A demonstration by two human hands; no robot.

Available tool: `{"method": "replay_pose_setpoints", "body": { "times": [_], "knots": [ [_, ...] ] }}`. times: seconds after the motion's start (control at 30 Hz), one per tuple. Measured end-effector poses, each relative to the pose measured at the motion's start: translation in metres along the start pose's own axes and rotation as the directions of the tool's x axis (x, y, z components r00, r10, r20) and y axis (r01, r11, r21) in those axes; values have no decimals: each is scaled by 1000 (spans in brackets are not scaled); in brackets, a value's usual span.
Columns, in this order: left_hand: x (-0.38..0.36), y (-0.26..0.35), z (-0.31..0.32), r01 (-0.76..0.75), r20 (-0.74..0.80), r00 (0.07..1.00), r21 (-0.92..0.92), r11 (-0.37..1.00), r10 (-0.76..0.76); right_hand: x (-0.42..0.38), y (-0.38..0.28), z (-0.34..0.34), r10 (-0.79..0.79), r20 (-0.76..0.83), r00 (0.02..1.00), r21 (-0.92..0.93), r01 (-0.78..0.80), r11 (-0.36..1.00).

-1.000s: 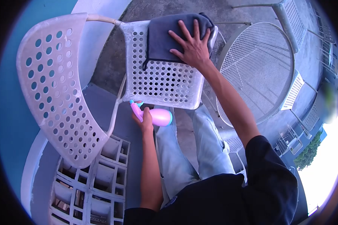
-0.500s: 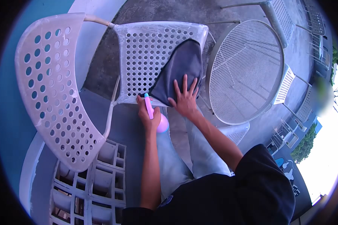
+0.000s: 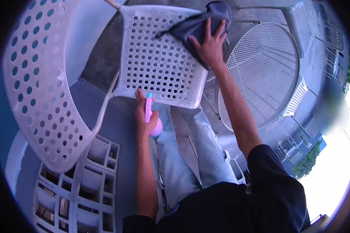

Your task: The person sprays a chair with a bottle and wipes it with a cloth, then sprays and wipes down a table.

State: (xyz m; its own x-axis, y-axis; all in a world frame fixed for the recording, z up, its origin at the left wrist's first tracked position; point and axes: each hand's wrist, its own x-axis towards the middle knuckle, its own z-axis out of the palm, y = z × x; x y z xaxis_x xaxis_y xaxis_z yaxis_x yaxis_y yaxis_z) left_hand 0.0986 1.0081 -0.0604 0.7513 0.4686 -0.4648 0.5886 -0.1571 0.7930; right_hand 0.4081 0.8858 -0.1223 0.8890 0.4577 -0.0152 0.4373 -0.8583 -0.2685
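Since half a second ago, the right hand (image 3: 210, 46) has pushed the dark grey cloth (image 3: 200, 24) from the near edge to the far right corner of the white perforated plastic chair seat (image 3: 159, 62), fingers spread flat on it. The left hand (image 3: 143, 113) is wrapped around a pink spray bottle (image 3: 151, 116) at the seat's near edge. Wiping well likely means keeping the palm flat with even pressure.

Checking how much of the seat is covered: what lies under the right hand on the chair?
Under the right hand lies a dark grey cloth, spread over the far corner of the perforated white chair seat. The seat holes beneath the cloth are hidden.
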Motion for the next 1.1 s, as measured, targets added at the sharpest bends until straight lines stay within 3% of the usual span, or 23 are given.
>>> {"method": "replay_pose_setpoints", "body": {
  "times": [0.03,0.13,0.3,0.53,0.73,0.8,0.87,0.9,0.97,1.0,1.1],
  "knots": [
    [0,7,2,34,-15,999,-27,999,-34,4,1,1,7,7,1000,12,-7,1000],
    [-1,-2,7,-78,-46,996,44,996,80,4,2,-2,26,12,1000,53,-26,998],
    [-2,1,6,21,-45,999,3,1000,-21,-30,3,8,34,-72,997,96,-27,995],
    [-3,-5,6,-25,-50,998,31,999,26,-189,-23,-6,229,280,932,341,-320,884],
    [-2,-3,7,-38,-102,994,-3,999,38,-246,-22,0,192,316,929,454,-325,830],
    [-3,-4,6,-46,-94,995,-11,999,44,-244,-29,-1,113,301,947,351,-220,910],
    [-2,-3,2,-9,-95,995,-165,986,-7,-238,-37,-5,-10,305,952,153,-38,988],
    [-2,-5,0,-2,-86,996,-194,981,-15,-234,-44,-6,-16,351,936,136,-34,990],
    [-5,-9,-4,95,-108,985,-322,942,-136,-223,-52,-10,-132,430,893,-14,153,988],
    [-7,-9,-6,137,-118,974,-386,912,-196,-212,-63,-15,-219,492,843,-43,275,961],
    [-12,-11,-9,58,-271,943,-435,899,-192,-195,-90,-6,-339,489,804,41,367,929]
  ]
}}
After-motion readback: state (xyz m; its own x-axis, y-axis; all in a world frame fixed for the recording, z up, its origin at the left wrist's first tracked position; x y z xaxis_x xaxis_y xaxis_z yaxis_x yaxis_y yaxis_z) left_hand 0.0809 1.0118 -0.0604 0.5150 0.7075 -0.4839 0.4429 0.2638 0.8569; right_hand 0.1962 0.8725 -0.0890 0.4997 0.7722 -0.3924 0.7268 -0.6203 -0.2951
